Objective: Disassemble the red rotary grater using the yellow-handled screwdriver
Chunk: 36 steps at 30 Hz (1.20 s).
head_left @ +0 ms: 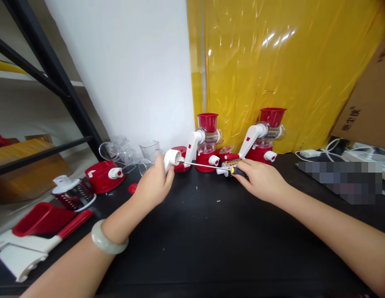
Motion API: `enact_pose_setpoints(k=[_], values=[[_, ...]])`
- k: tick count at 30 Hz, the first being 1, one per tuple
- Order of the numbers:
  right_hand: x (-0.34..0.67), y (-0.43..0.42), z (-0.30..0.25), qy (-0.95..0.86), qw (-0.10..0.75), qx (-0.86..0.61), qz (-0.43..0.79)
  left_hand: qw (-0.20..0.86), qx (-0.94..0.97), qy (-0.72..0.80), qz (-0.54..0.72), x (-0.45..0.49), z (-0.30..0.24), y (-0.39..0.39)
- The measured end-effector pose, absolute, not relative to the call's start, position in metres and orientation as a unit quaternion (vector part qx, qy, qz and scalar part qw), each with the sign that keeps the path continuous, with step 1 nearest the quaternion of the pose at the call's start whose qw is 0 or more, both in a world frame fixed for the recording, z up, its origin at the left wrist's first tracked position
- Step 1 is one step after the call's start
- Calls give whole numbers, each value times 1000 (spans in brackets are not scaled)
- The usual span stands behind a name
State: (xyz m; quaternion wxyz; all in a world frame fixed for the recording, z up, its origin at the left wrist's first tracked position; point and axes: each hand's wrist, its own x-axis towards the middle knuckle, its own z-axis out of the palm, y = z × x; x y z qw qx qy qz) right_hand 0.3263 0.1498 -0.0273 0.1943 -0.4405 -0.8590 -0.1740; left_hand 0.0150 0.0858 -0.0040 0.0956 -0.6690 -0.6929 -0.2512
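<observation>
A white hollow plastic part [173,157], which looks like a grater crank piece, is gripped in my left hand [153,180], with its round opening turned to the right. My right hand [261,178] is closed around the black and yellow handle of a screwdriver [205,166]. Its long metal shaft points left, and the tip reaches the opening of the white part; whether it touches anything inside is hidden. Behind the right hand lies a metal grater drum [226,166]. Two assembled red and white rotary graters [207,140] [267,136] stand beyond the hands.
On the left are a red base [104,178], a drum with a white end [75,194], a red hopper with a white body [43,217] and clear plastic parts [118,149]. A blurred-out item [344,180], white cables [329,151] and a cardboard box [363,95] are at right. White scraps dot the black table [211,248].
</observation>
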Motion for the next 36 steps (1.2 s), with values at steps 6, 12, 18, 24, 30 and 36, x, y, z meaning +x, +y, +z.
enact_pose_setpoints(k=[6,12,18,24,30,36], values=[[327,150,-27,-858,195,-441,-176,108,-667,-698,-237,17,-3,84],[326,148,-26,-860,192,-441,-172,122,-669,-698,-225,16,-3,85],[326,148,-25,-861,189,-442,-168,120,-667,-703,-217,17,-2,84],[326,148,-26,-862,187,-440,-166,123,-661,-710,-209,18,-2,84],[327,148,-26,-862,191,-438,-168,127,-661,-710,-207,17,-3,86],[326,147,-25,-859,193,-442,-175,127,-660,-711,-207,16,-2,86]])
